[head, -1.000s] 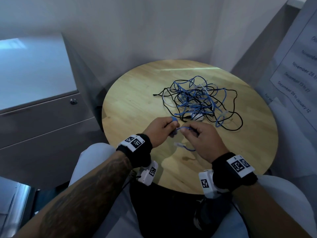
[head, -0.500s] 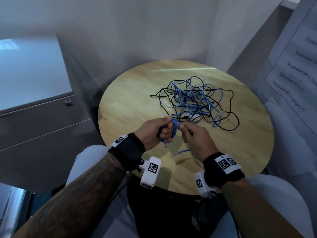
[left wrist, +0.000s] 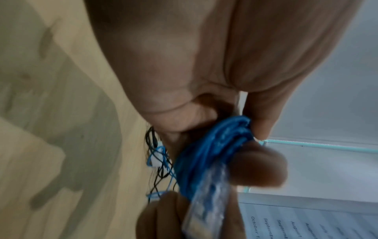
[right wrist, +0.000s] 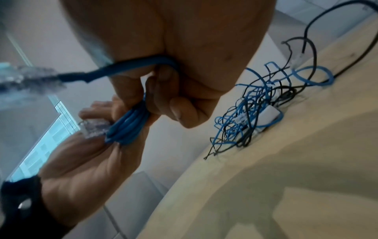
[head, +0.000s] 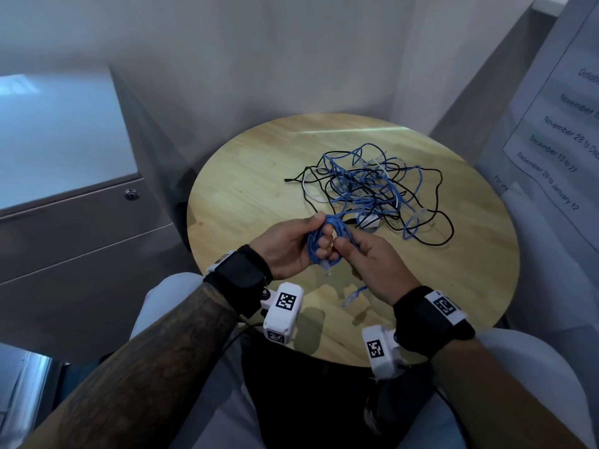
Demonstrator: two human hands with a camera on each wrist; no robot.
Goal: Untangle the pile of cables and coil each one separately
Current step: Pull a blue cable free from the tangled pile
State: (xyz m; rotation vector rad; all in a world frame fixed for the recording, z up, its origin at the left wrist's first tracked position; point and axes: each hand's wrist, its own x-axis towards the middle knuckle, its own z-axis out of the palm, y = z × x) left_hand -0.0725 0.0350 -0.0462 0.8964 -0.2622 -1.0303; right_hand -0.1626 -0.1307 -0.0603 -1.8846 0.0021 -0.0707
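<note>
Blue Ethernet cable coil (head: 327,243) you are pinching in both curled hands, left hand (head: 288,247) and right hand (head: 372,264), is risking springing loose near the table's (head: 233,196) front edge.

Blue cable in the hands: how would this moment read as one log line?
left hand: holds blue cable coil | right hand: pinches its loose end | pile: tangled on table

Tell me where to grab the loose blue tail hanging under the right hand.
Probably pinch the loose blue tail just behind its clear plug, coming from the person's side: it hangs free over the table below the right hand, away from the blue coil.
</note>
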